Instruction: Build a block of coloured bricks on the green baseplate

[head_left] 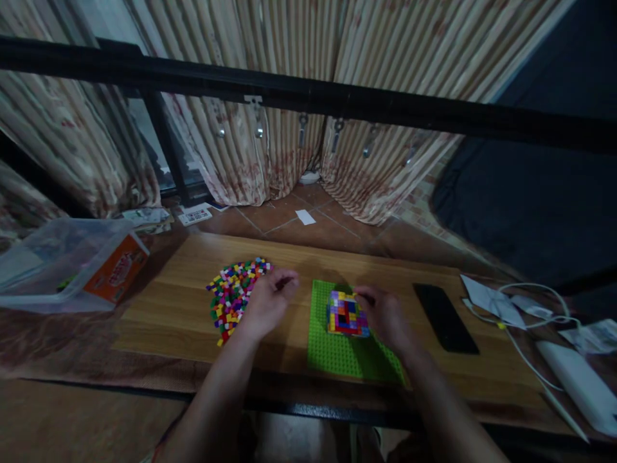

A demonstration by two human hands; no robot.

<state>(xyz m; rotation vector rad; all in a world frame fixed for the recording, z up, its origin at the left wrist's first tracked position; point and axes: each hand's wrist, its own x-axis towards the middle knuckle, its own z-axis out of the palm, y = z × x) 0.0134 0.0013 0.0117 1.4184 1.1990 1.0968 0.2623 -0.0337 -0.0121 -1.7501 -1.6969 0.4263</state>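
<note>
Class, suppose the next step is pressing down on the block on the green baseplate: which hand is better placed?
Probably the right hand: it is right at the block, by its far right corner. The left hand is farther off, beside the loose bricks.

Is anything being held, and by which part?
Cannot be told: the left hand shows nothing clearly; the right hand, at the block structure, hides any grip.

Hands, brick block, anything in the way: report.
Left hand beside brick pile. Right hand by far right corner of brick block. Block on green baseplate. In the way: right hand, over baseplate's edge.
</note>
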